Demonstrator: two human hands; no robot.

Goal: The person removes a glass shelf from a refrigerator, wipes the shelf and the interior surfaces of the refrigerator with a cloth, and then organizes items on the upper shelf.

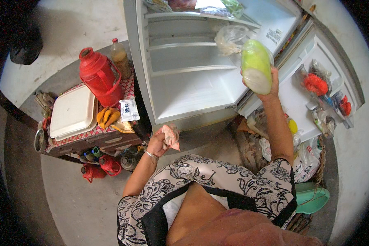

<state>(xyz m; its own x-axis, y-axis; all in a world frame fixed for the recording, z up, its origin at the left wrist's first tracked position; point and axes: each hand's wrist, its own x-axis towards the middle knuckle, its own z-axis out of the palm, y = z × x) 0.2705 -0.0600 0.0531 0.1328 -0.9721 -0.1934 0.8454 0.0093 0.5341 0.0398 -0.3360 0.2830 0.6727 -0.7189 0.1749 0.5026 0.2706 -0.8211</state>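
Observation:
My right hand (275,84) grips a cut piece of pale green gourd (257,64), wrapped in clear film, its whitish cut end facing me. It is raised between the open refrigerator (184,104) and its door (301,123). Behind the gourd, a clear plastic bag (232,38) lies against the shelf area; whether it touches the gourd I cannot tell. In my left hand (156,144), with a bangle at the wrist, is a crumpled pink-and-white cloth (171,137). That hand is just in front of the refrigerator's lower left corner.
Left, a low cabinet with a checked cover (75,133) bears a red thermos flask (100,77), a bottle (120,58), a cream lidded tray (73,112), bananas (107,117) and a white packet (129,109). More flasks (110,164) stand below. Right, plastic bags (307,160) and a green basin (313,200).

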